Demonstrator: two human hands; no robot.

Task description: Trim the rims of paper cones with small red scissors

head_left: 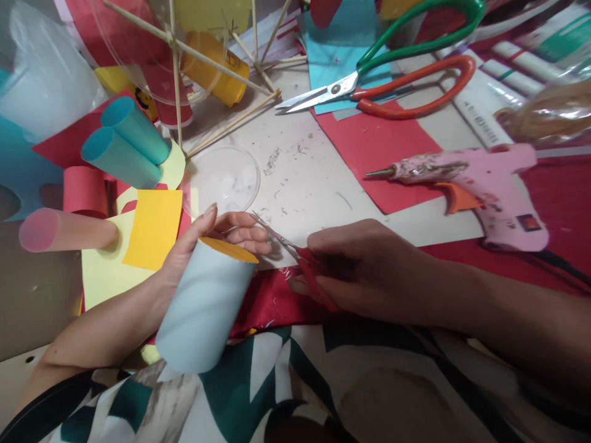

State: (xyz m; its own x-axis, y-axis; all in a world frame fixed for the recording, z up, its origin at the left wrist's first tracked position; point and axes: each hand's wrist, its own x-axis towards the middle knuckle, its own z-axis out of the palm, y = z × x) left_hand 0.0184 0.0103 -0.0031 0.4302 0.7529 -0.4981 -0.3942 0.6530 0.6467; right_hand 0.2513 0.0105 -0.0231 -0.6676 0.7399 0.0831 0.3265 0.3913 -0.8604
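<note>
My left hand (pixel 196 231) curls round the far side of a light blue paper cylinder (pixel 203 307), which has an orange disc (pixel 228 250) over its upper end. The cylinder is tilted, and part of my palm is hidden behind it. In my right hand (pixel 364 264) is a small pair of scissors (pixel 314 277) with red handles. Its thin blades point left, and their tips are close to the fingertips of my left hand.
A pink glue gun (pixel 498 197) and large green-and-red-handled scissors (pixel 341 88) lie at right. Paper tubes (pixel 122 157) stand at left near an orange paper piece (pixel 154 227). Behind are a stick frame (pixel 226 126), a clear round lid (pixel 226 178) and red paper (pixel 369 154).
</note>
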